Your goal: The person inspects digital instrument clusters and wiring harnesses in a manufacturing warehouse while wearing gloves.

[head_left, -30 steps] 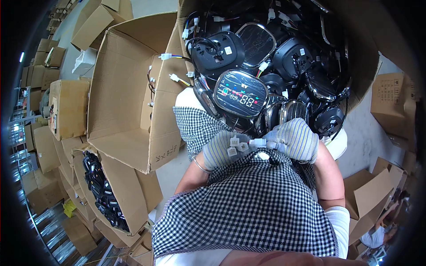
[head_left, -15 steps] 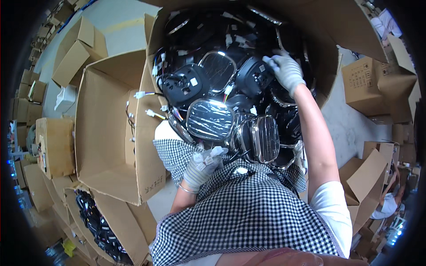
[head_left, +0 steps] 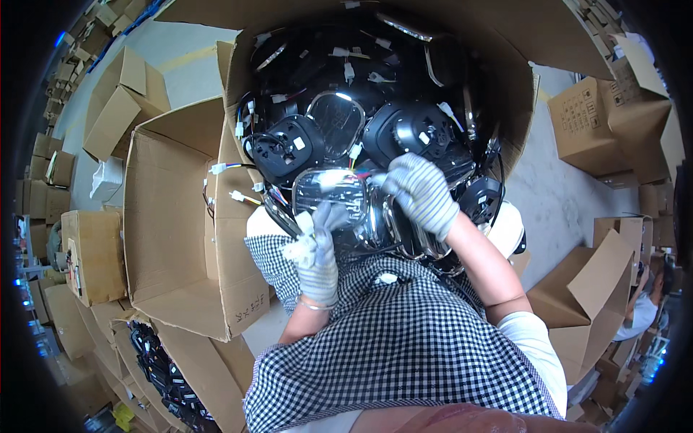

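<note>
In front of me a big carton point(head_left: 229, 123) holds many black housings with glossy, chrome-rimmed faces, wire leads and white plugs. My right hand point(head_left: 419, 193), in a striped grey-white glove, is over the near part of the pile, fingers pinched together; thin coloured wires point(head_left: 367, 175) run to its fingertips. My left hand point(head_left: 320, 252), gloved alike, is beside it with a bunch of small translucent white plastic pieces point(head_left: 300, 249) in its curled fingers. Just beyond the left fingers lies a chrome-rimmed unit point(head_left: 328, 189). A black housing point(head_left: 415, 133) with its back up lies beyond the right hand.
An open carton point(head_left: 173, 216) stands against the left side of the big one. Lower left, another box holds dark parts point(head_left: 166, 375). More cartons point(head_left: 599, 130) stand on the floor at right, and a person point(head_left: 642, 310) is at the far right.
My right hand has come back from the far right of the pile toward my left hand. The left hand has risen slightly, still with the white pieces. A black housing has shifted and turned.
</note>
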### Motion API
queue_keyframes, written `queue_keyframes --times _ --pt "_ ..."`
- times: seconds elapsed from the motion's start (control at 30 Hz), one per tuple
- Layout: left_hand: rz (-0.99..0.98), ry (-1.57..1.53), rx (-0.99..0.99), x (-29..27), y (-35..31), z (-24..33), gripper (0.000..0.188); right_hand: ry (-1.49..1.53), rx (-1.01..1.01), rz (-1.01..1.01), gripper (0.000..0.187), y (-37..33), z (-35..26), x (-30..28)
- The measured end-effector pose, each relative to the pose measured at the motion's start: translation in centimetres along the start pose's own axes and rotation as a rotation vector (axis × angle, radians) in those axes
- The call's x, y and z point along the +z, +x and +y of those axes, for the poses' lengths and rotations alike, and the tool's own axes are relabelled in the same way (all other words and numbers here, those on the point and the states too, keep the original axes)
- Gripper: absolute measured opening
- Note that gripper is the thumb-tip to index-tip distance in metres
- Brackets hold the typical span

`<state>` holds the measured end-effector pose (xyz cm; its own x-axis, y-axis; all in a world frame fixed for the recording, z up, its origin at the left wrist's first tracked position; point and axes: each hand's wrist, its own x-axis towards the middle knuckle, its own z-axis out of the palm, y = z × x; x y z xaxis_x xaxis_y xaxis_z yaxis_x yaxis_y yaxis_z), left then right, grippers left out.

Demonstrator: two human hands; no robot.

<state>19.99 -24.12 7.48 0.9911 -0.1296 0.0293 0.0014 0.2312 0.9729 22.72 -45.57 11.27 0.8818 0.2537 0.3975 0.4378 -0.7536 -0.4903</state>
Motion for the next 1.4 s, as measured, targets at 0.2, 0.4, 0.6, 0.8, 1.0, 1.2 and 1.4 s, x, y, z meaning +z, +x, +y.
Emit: queue_keyframes --times 0.2,0.4,0.6,0.8,1.0,1.2,1.4 --pt "0.109 -0.132 0.018 1.5 -0.8 -3.0 0.058 0.214 -0.034 -0.01 0.007 -2.3 -3.1 2.8" --pt "-0.026 -0.494 -0.145 2.3 -0.5 0.6 0.057 0.162 -0.05 -0.253 0.005 -2.6 -2.7 0.8" --pt "-0.17 -0.206 0.084 1.8 -0.9 0.1 0.053 -0.34 0.181 -0.29 0.01 -2.2 -0.2 -0.2" --pt "-0.59 -0.255 0.461 2.2 -1.0 2.9 0.034 -0.006 -0.229 0.446 0.03 0.3 -2.7 -3.3" --pt "-0.57 0.031 0.45 2.4 -0.2 2.9 0.028 0.876 0.555 0.417 0.043 -2.8 -3.2 4.4" --pt "-0.236 0.023 0.019 1.0 -1.1 -0.1 0.035 0.076 0.265 -0.237 0.01 -5.8 -4.1 2.7" --pt "-0.207 0.481 0.233 -0.1 0.1 -1.1 0.02 0.759 0.632 -0.303 0.032 -5.0 -5.4 -3.8"
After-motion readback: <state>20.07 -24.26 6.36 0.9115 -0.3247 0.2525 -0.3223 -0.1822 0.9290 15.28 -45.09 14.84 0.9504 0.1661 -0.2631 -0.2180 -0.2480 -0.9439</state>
